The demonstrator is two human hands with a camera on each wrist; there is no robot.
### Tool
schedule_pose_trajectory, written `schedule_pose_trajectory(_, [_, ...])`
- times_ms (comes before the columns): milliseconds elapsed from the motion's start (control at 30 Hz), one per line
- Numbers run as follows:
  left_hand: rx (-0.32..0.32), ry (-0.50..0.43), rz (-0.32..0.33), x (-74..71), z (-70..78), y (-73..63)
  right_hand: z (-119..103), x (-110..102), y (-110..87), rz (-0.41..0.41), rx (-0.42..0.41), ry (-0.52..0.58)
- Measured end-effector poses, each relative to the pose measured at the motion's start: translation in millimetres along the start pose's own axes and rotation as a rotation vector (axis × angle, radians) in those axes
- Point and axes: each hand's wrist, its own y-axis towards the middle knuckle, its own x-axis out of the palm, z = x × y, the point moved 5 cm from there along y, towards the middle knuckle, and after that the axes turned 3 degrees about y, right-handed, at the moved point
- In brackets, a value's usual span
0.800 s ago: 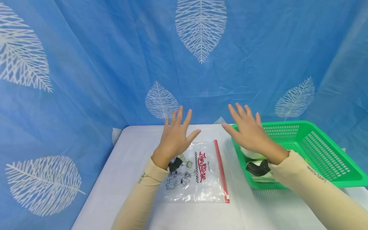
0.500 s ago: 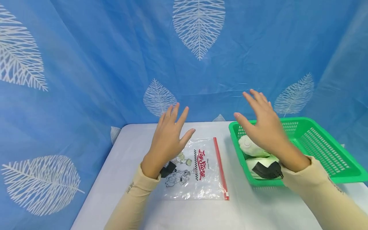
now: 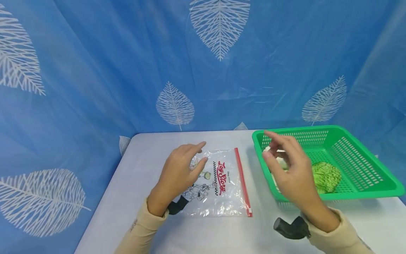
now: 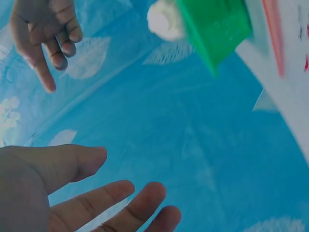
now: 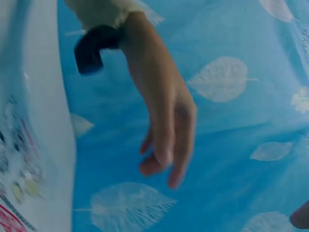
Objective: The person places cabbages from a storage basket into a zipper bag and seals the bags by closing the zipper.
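Both hands hover in the air and hold nothing. My left hand (image 3: 176, 173), fingers loosely bent, is over the left part of a clear zip bag (image 3: 233, 204) with a red slider edge and "Toy Story" print. Its thumb and several fingers show in the left wrist view, apart from each other. My right hand (image 3: 293, 173), fingers loosely curved, is above the left side of a green plastic basket (image 3: 377, 194). Inside the basket lies what looks like Chinese cabbage, with crinkled green leaves (image 3: 326, 176) and a white end (image 4: 164, 19); my right hand hides part of it.
The bag lies flat on a white-covered table (image 3: 152, 151). A blue curtain (image 3: 127, 70) with white leaf prints hangs behind and at the left. Black wrist cameras (image 3: 291, 227) stick out from both wrists.
Both hands were spread with fingers extended; they have come lower and their fingers have bent. The right hand first rose and moved right, then dropped toward the basket, uncovering the green leaves.
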Motion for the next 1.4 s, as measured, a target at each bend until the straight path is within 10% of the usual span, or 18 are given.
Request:
schedule_pose_trajectory(367, [-0.051, -0.136, -0.246, 88.5, 9.0, -4.3, 76, 74, -85.2, -0.074, 0.276, 0.021])
schedule_pose_trajectory(667, [-0.079, -0.262, -0.376, 152.0, 15.4, 3.7, 154, 68, -103.4, -0.015, 0.407, -0.074])
schedule_pose_trajectory(900, [-0.115, -0.274, -0.485, 191.3, 20.3, -1.7, 168, 76, -116.5, -0.019, 0.410, -0.181])
schedule_pose_trajectory(1400, [-0.224, -0.334, -0.371, 222.4, 17.3, -10.9, 169, 72, -118.8, -0.018, 0.426, -0.151])
